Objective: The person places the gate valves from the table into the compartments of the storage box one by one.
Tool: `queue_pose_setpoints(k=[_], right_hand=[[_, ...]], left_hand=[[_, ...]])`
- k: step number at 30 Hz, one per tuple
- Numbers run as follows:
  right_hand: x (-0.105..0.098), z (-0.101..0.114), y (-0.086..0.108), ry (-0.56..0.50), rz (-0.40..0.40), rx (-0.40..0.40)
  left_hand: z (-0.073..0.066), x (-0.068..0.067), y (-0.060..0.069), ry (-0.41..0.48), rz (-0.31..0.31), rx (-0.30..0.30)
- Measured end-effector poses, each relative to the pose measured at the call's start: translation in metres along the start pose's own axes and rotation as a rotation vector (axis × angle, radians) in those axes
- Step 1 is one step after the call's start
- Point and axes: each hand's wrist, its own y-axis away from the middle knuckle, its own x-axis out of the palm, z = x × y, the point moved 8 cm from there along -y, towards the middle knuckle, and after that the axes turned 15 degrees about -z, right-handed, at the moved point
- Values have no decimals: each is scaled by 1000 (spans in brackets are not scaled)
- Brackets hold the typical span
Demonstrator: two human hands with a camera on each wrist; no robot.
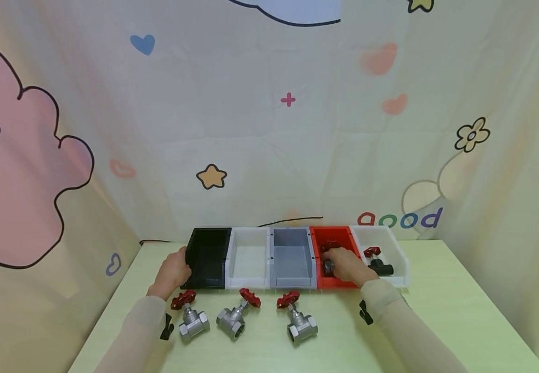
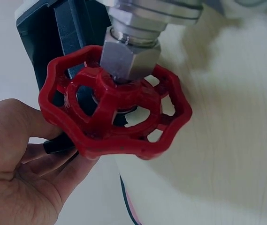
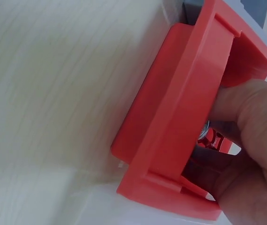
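My left hand [image 1: 174, 268] grips the outer left wall of the black bin [image 1: 208, 281], thumb and fingers either side of its rim. In the left wrist view a red handwheel [image 2: 110, 147] on a metal valve stands in front of that hand. My right hand [image 1: 344, 264] reaches down into the red bin [image 1: 339, 283] and holds a gate valve [image 1: 328, 267] with a red handwheel. The right wrist view shows the thumb and fingers inside the red bin, around the valve, which they mostly hide.
Three metal valves with red handwheels, left [image 1: 194, 324], middle [image 1: 232, 319] and right [image 1: 301, 326], lie before the bins. A white bin [image 1: 249, 281] and a grey bin [image 1: 293, 282] stand mid-row. The right-end white bin [image 1: 402, 259] holds a dark valve [image 1: 381, 268].
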Motion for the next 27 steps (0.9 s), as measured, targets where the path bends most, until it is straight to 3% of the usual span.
queue_pose_setpoints(k=[14,21,27], right_hand=[[-13,5,8,22,-30,-46],[-27,2,11,-20,-97,-45],[-44,7,16,15,-153,-113]], left_hand=[[-1,-1,1,-14,-14,19],[1,0,0,-4,-15,16],[3,1,1,5,-5,-2]])
